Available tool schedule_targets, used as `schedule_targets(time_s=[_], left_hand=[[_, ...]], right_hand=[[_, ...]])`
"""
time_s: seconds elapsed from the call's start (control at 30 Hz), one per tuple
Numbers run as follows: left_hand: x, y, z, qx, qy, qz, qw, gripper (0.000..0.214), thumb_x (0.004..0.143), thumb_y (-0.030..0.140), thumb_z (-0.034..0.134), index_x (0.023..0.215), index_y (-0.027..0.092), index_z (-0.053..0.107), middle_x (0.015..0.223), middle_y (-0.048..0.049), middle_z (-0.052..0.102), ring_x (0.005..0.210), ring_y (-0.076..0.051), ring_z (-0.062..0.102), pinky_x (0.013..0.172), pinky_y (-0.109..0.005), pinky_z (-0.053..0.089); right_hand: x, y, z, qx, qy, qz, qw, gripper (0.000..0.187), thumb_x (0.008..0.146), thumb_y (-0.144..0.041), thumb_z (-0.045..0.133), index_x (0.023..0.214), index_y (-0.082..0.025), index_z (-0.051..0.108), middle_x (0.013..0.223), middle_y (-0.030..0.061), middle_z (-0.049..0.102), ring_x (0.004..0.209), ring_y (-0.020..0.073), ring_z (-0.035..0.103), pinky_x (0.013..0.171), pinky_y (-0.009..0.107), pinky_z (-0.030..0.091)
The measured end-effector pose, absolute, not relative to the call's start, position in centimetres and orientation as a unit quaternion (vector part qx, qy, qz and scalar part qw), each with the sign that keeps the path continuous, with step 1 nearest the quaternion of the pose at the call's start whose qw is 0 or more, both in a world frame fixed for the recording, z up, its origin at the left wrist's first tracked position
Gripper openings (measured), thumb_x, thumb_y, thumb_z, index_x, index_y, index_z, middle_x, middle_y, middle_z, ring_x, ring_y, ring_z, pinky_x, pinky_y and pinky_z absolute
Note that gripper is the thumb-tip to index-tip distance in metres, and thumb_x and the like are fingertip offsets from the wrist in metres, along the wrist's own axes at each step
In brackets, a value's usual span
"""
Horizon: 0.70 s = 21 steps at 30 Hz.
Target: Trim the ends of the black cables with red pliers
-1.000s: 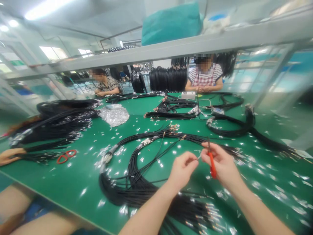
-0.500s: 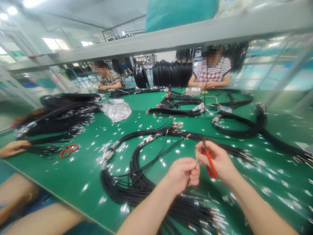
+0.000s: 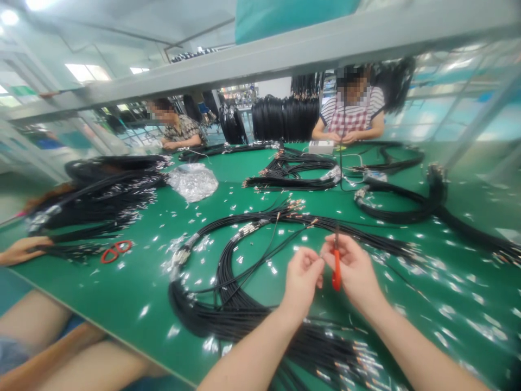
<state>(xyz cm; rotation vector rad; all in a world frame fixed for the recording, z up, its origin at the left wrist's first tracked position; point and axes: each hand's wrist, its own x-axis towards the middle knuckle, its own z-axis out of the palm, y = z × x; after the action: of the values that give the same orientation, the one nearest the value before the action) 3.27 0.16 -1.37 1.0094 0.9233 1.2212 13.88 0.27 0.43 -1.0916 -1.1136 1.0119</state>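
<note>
My right hand is closed around red-handled scissors, their dark blades pointing up and away from me. Close beside it, my left hand is pinched on what looks like the end of a thin cable, mostly hidden by the fingers. The fingertips of both hands nearly meet above the green table. Under my forearms lies a thick bundle of black cables with coppery and pale ends. It curves round to the left and back.
More black cable bundles lie at the left, back and right. A clear plastic bag sits at the back left. Other red-handled scissors lie near a co-worker's hand. Small pale scraps dot the table. A shelf beam crosses overhead.
Both hands have shifted slightly up and left. The left fingers have turned upward, and the scissors have rotated to stand more upright in my right hand.
</note>
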Motion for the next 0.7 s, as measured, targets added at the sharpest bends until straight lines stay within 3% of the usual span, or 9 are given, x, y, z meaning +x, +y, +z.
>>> schedule_targets(time_s=[0.23,0.43,0.7], left_hand=[[3.1,-0.46,-0.65,0.435,0.408,0.526,0.606,0.016,0.075,0.029,0.056,0.071,0.016,0.048,0.054,0.0044,0.046,0.044,-0.006,0.039,0.043,-0.018,0.03],[2.67,-0.12,-0.99,0.464,0.419,0.557,0.546,0.016,0.073,0.029,0.06,0.071,0.017,0.05,0.056,0.005,0.046,0.047,-0.006,0.041,0.046,-0.019,0.032],[2.84,-0.34,-0.79,0.446,0.406,0.524,0.602,0.012,0.071,0.025,0.059,0.072,0.015,0.052,0.056,0.0039,0.048,0.046,-0.006,0.04,0.045,-0.02,0.031]], right_hand=[[13.52,0.03,0.68,-0.446,-0.461,0.472,0.604,0.027,0.068,-0.026,0.066,0.09,-0.021,0.053,0.069,-0.0024,0.055,0.058,0.0105,0.052,0.052,0.023,0.045],[13.36,-0.06,1.08,-0.452,-0.476,0.438,0.614,0.026,0.067,-0.025,0.067,0.089,-0.022,0.053,0.072,-0.0012,0.056,0.066,0.0128,0.055,0.06,0.026,0.047],[13.27,0.39,0.34,-0.463,-0.463,0.455,0.604,0.026,0.063,-0.023,0.068,0.086,-0.021,0.055,0.074,-0.001,0.057,0.063,0.0117,0.054,0.056,0.024,0.046]])
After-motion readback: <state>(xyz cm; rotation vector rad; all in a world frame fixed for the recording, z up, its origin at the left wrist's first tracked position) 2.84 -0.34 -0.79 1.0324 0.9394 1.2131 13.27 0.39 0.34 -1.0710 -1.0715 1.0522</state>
